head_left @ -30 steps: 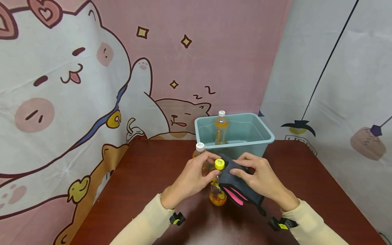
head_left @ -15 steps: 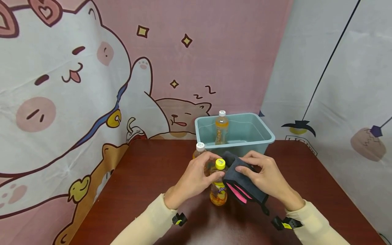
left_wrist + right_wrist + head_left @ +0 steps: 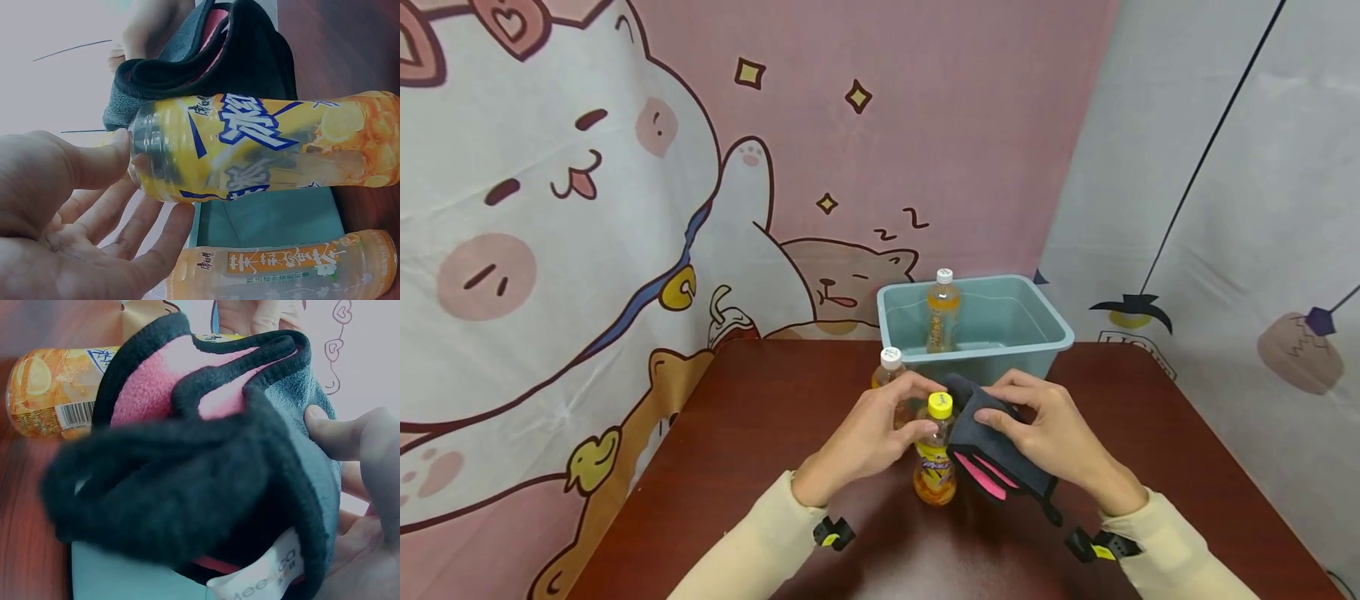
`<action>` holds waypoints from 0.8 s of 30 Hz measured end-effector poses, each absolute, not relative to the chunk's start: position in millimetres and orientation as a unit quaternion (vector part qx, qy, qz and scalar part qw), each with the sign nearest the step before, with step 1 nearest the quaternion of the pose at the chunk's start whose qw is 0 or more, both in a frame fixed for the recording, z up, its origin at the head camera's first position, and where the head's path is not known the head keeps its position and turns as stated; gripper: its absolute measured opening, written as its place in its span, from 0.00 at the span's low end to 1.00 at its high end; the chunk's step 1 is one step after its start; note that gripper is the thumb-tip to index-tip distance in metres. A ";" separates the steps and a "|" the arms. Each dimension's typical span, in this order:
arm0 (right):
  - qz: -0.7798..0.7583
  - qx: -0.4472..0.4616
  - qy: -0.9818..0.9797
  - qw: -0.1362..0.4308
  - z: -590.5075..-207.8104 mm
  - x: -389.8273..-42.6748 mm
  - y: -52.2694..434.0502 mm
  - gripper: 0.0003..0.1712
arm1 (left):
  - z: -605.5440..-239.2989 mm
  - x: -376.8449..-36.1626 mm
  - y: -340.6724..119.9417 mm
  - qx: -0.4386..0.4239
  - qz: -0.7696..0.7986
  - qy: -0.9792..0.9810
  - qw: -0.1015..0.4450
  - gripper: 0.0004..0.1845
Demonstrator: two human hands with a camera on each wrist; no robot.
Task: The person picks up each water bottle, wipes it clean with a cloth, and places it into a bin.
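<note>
A yellow-capped bottle of iced tea (image 3: 935, 477) stands upright on the table, its yellow and blue label facing front. My left hand (image 3: 872, 429) pinches it near the neck between thumb and fingers; in the left wrist view the thumb (image 3: 103, 164) lies at the bottle's shoulder. My right hand (image 3: 1048, 429) grips a folded dark grey cloth (image 3: 992, 442) with pink inside and black edging, held against or close beside the bottle's right side. In the right wrist view the cloth's black loop and a white tag (image 3: 265, 575) show, and the cloth covers part of the bottle.
Behind the hands stands a light blue plastic bin (image 3: 985, 358) with a white-capped bottle (image 3: 943, 317) upright inside. Another white-capped bottle (image 3: 890, 371) stands on the dark red table (image 3: 760, 433), left of the bin and partly behind my left hand. A printed curtain hangs behind the table.
The iced tea bottle has turned about its upright axis, bringing its label round to the front. My right hand and the cloth have shifted slightly right.
</note>
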State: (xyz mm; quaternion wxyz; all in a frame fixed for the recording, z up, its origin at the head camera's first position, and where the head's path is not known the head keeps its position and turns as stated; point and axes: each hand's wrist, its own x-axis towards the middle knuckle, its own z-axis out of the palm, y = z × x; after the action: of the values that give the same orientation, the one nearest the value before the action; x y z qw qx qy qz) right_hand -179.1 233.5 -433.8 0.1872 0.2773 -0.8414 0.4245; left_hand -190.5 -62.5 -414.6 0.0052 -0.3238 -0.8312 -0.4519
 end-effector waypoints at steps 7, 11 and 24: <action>0.419 0.301 -0.836 0.185 -432.1 -179.6 223.5 0.17 | -415.9 -191.3 -64.5 -0.333 -0.486 -0.808 -0.010 0.27; 0.406 0.315 -0.837 0.191 -431.8 -180.0 219.0 0.15 | -415.5 -190.6 -65.4 -0.326 -0.475 -0.817 -0.001 0.28; 0.354 0.320 -0.863 0.167 -436.3 -179.7 223.0 0.11 | -411.1 -187.7 -65.4 -0.317 -0.455 -0.832 -0.002 0.27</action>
State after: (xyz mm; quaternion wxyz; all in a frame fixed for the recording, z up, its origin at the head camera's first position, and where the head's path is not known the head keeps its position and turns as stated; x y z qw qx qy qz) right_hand -179.7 223.0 -436.3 0.1674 0.3196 -0.8629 0.3539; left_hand -187.7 -65.4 -411.1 -0.0018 -0.3171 -0.8320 -0.4552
